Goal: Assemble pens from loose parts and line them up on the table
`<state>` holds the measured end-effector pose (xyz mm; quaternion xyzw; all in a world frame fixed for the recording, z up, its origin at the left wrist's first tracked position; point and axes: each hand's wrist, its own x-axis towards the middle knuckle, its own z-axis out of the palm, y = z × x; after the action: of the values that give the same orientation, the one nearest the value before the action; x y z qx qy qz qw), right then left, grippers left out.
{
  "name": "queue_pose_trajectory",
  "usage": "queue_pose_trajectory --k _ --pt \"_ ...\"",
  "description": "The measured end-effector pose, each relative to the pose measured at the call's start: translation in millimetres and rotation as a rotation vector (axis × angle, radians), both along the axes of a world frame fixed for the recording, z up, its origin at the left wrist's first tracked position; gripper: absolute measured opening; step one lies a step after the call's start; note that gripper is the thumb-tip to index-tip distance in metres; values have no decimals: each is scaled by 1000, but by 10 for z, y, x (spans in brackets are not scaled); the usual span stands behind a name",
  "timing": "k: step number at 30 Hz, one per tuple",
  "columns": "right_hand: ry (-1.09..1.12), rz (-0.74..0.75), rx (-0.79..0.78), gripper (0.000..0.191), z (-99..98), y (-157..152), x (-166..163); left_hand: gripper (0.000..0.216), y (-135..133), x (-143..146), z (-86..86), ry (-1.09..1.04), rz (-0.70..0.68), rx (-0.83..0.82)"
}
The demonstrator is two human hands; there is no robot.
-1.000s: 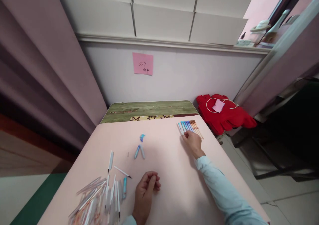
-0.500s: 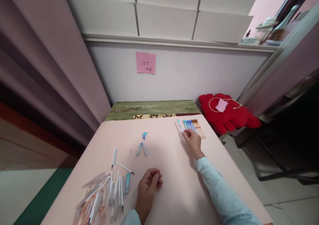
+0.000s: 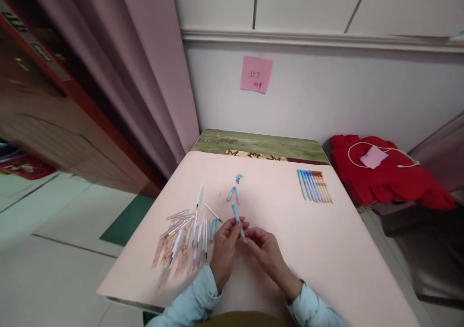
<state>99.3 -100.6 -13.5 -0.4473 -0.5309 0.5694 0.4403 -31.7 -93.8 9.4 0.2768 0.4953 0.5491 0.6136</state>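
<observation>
A slim light-blue pen (image 3: 236, 214) stands tilted between my two hands above the near middle of the table. My left hand (image 3: 227, 242) pinches its barrel between thumb and fingers. At its lower end the fingertips of my right hand (image 3: 264, 249) are closed on it. Just left of my left hand lies a blue barrel piece (image 3: 213, 229). Beyond the hands are two short pen parts, a blue one (image 3: 231, 193) and a greyish one (image 3: 238, 195), with small blue pieces (image 3: 239, 178) behind them.
A neat row of blue and brown-topped pens (image 3: 314, 186) lies at the table's right. White refills (image 3: 206, 240) and clear barrels (image 3: 170, 249) are heaped at the left. Red cloth (image 3: 395, 182) with a white cable sits beyond the right edge. A pink note (image 3: 256, 74) is on the wall.
My right hand has come back from the pen row to my left hand, bringing the light-blue pen. My left hand, earlier without a visible pen, now grips it. The view has swung left.
</observation>
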Motion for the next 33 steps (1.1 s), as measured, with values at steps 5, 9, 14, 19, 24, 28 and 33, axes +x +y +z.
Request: queue_pose_trajectory --k 5,9,14,19,24,28,33 --pt "-351 -62 148 29 3 427 111 37 -143 -269 114 -25 14 -93" --pt "-770 -150 379 28 100 1233 174 39 -168 -375 217 -24 53 -85" --pt "-1055 24 504 40 78 1903 -44 37 -165 -399 316 -17 42 -25" --pt "-1097 84 509 41 -53 2023 -159 36 -188 -473 341 -16 35 -23" --pt "-1093 94 483 32 -73 1989 -87 36 -171 -505 329 -10 32 -33" --pt "-1065 64 439 28 -75 1886 -6 36 -138 -490 324 -27 20 -36" --pt "-979 1 385 27 -67 1708 88 36 -126 -440 358 -23 -7 -25"
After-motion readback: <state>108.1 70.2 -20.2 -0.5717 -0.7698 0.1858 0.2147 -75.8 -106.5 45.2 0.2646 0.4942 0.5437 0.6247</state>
